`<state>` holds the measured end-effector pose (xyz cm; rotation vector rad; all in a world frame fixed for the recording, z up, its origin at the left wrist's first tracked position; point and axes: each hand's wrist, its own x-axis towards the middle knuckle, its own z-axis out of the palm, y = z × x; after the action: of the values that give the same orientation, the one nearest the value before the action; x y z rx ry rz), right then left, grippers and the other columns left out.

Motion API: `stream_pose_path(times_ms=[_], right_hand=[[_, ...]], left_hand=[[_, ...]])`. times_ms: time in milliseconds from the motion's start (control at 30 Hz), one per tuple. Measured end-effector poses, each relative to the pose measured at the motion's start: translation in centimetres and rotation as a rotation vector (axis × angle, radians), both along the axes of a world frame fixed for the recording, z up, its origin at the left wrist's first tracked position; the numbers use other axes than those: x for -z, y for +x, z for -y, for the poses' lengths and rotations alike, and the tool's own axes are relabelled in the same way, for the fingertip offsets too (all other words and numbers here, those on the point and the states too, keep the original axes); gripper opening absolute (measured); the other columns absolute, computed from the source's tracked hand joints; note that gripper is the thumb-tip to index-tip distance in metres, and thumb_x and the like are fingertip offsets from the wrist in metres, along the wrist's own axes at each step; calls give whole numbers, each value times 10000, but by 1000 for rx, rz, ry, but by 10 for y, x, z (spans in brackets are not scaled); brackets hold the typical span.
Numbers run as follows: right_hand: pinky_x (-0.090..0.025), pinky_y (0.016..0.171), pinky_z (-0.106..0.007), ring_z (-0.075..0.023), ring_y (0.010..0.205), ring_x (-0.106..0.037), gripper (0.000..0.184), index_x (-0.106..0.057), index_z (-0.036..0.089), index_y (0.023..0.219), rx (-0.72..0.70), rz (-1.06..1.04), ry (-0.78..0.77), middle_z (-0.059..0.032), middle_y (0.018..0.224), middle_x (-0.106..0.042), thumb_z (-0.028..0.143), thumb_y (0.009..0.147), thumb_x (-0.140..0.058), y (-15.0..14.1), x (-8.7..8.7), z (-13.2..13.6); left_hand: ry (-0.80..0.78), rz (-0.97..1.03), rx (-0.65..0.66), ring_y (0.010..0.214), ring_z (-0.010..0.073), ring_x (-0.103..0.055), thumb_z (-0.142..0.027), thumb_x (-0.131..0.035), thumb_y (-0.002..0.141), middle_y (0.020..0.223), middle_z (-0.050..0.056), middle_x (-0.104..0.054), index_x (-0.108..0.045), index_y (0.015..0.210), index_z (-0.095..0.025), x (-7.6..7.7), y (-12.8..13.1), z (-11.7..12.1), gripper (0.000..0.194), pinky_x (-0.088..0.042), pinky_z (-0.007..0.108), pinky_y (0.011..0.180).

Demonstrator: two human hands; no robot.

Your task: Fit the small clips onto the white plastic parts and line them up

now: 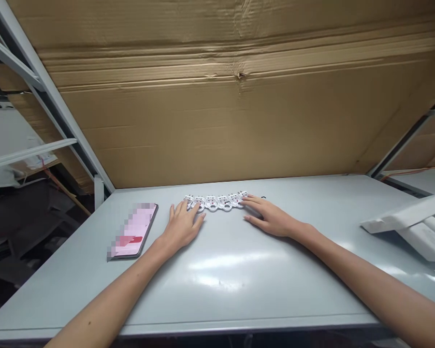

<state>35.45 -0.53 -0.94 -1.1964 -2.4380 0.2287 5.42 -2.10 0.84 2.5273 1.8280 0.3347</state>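
Note:
Several white plugs (211, 200) with metal pins and ring-shaped ends stand side by side in a row on the grey metal table (217, 280). The pins point toward the cardboard at the back. My left hand (182, 224) lies at the row's left end, fingers spread, fingertips touching the plugs there and partly covering them. At the right end, my right hand (271, 217) rests with its fingers stretched out and its fingertips on the last plugs. Neither hand is wrapped round anything.
A phone (136, 231) with a lit screen lies left of my left hand. White folded pieces (416, 220) lie at the right. Brown cardboard (217, 121) rises behind the table, with a metal post (63, 104) at the left. A small dark bit (263, 197) sits past my right hand.

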Motion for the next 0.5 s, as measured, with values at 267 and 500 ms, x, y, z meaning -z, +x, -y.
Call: stream_pose_path(times_ms=[267, 500], right_hand=[[-356, 1131, -541, -332, 1398, -384, 528, -507, 219, 1398, 27, -13, 42, -131, 1478, -479, 510, 963, -435, -3, 2, 3], [-469, 1034, -501, -308, 1240, -552, 439, -542, 247, 1355, -110, -40, 17, -126, 1357, -582, 440, 976, -432, -16, -13, 23]], left_hand=[[-55, 49, -47, 1459, 389, -187, -463, -323, 996, 1551, 210, -288, -362, 1460, -144, 5, 3, 1, 564, -207, 605, 1122], [84, 196, 192, 1425, 270, -332, -136, -342, 936, 1553, 123, -332, -495, 1379, -169, -3, 3, 9, 470, -364, 435, 1129]])
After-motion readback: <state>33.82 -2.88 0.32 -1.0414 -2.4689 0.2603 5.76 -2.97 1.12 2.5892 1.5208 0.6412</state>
